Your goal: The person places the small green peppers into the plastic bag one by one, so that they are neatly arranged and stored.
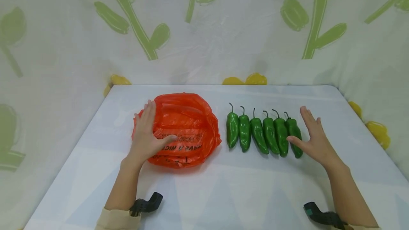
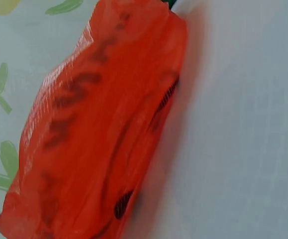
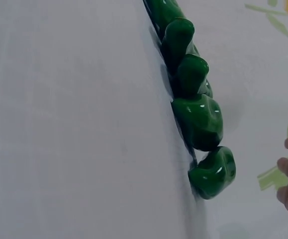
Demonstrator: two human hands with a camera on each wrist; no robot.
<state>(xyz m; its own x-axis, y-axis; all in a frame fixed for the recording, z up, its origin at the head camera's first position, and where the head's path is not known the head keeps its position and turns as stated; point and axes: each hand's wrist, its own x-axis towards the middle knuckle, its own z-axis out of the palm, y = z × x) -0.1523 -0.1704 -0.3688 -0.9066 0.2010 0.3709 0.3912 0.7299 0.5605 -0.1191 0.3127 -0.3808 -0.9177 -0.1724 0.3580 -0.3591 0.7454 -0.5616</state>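
Your left grip (image 1: 143,139) is released, fingers up & together w/ thumb out, held at the L side of the red plastic bag (image 1: 183,116); your right grip (image 1: 317,144) is also released, by the R end of the six green peppers (image 1: 270,135), its thumb in front of the last one in the head view. Both wrist views show fingers apart from the things, so you're holding nothing; prob. they're spread like this to frame the whole group, bag & veg, btwn them. The bag sits left of ctr on the worktop (image 1: 223,191), nearer its far edge than its near one; the peppers run right of it, toward the far R corner. They're set in a row, stem ends to the far edge & tips to the near edge, prob. so each one stays separate & easy to count or reach; the bag's prob. kept beside them, not touching, for the same easy access. Looks: peppers are glossy, deep green, tapered, w/ thin hooked stems (image 1: 265,113); a few touch, the L ones have small gaps. Bag's thin, shiny orange-red, crumpled into a roundish heap w/ black print, partly unreadable; can't tell if anything's inside.
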